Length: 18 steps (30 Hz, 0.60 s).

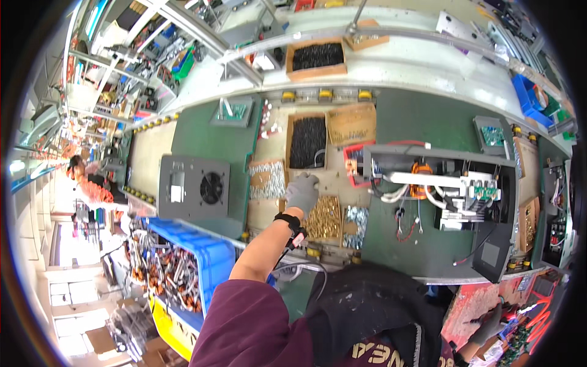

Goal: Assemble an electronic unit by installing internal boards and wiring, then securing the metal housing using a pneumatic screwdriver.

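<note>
My left hand (302, 191), in a grey glove, reaches over the parts tray. Its fingers are curled downward, and whatever they may hold is hidden. Just below it lies a box of brass-coloured small parts (323, 219); above it stands a box of black small parts (307, 142). Silvery small parts (268, 180) lie to its left. At the lower right, my right hand (487, 329), also gloved in grey, is closed around a red and black handheld tool (505, 313), apart from the bench. A dark strap with a small device (295, 231) circles my left wrist.
An open grey metal housing (441, 153) with wiring stands at right on a green board. A grey panel with a fan (211, 187) lies left. A blue crate (215, 257) of wired parts stands lower left. A metal rail (391, 32) crosses the far side.
</note>
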Available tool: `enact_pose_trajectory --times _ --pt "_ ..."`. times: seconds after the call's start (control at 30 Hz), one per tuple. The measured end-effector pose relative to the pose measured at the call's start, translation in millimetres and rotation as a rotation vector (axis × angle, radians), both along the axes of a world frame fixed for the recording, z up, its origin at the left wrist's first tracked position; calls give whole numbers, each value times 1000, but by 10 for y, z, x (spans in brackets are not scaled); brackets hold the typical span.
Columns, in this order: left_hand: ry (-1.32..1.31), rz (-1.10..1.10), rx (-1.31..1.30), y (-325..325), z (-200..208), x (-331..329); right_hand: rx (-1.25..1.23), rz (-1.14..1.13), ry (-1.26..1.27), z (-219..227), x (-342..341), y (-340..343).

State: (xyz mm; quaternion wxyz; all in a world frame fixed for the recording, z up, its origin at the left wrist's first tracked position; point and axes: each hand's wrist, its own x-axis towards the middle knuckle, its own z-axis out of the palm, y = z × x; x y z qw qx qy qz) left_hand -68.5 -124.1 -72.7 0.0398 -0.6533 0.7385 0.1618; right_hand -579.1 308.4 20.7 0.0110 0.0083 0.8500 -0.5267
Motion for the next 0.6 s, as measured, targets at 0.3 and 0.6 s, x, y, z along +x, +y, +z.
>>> enact_pose_trajectory --times 0.3,0.6 --pt "-411 -582 -147 -1605 -451 -768 -49 304 -3 1193 1390 -603" --pt "-141 -409 -11 -1937 -1077 -963 -33 226 128 1809 2223 -983"
